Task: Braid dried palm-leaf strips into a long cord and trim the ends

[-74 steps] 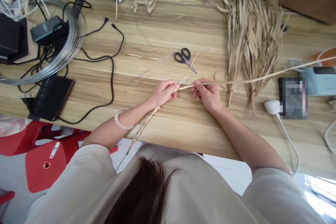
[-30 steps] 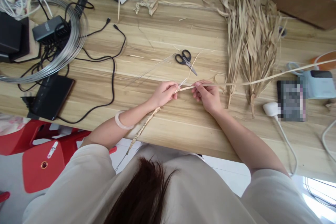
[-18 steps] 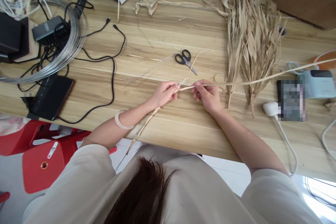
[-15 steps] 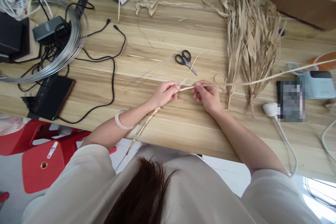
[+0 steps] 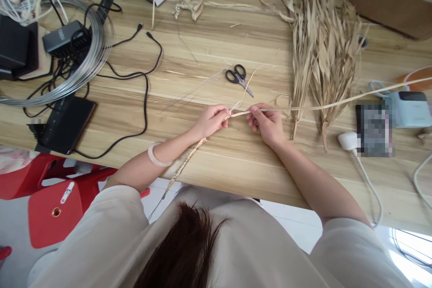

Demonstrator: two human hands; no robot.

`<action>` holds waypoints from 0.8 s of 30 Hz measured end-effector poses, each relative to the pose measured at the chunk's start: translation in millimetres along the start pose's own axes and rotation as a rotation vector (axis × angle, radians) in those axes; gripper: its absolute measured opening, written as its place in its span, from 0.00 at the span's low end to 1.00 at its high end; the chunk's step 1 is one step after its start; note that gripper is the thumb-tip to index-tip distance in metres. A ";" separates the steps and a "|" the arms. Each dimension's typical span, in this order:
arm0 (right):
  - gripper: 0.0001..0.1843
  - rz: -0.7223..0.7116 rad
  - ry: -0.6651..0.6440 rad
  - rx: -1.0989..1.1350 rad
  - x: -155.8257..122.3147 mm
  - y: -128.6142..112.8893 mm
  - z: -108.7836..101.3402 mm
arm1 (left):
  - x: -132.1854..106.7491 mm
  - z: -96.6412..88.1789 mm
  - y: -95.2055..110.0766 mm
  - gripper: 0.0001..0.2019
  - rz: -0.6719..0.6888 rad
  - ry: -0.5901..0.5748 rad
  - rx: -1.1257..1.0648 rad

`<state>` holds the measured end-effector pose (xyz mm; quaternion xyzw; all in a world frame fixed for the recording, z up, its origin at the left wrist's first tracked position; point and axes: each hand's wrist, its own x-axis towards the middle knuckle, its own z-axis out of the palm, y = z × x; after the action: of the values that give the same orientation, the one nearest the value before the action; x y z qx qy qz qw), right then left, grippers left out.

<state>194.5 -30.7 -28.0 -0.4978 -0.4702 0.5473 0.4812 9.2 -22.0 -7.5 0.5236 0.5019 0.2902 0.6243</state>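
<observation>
My left hand [image 5: 212,120] is closed around a thin wire stem wrapped in dry straw [image 5: 184,165], which slants down past the table edge and ends in bare wire. Pale wire ends and a loose strand poke out above my fingers. Between thumb and fingers, my right hand [image 5: 266,122] pinches a long, flat straw strip [image 5: 324,107]. From the stem's upper end the strip runs through that pinch and off to the right edge of view. Black-handled scissors [image 5: 239,79] lie a little beyond my hands.
Two bundles of dried leaves [image 5: 320,54] lie to the right. At left are a wire coil [image 5: 97,54], black cables and a black phone-like slab [image 5: 69,125]. A white charger [image 5: 349,141] and a cardboard box [image 5: 394,2] sit at right. A red stool [image 5: 56,216] stands below.
</observation>
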 end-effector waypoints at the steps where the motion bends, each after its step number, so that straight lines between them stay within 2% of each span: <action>1: 0.18 0.000 0.000 0.001 0.0 -0.1 0.1 | 0.1 -0.1 0.0 0.09 0.001 -0.001 -0.001; 24: 0.18 -0.003 0.002 0.014 0.0 0.1 0.2 | 1.5 -0.3 -2.8 0.09 0.032 0.000 0.028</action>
<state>194.3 -30.7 -28.1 -0.4943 -0.4667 0.5494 0.4858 8.9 -21.3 -10.7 0.5402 0.4974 0.2933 0.6122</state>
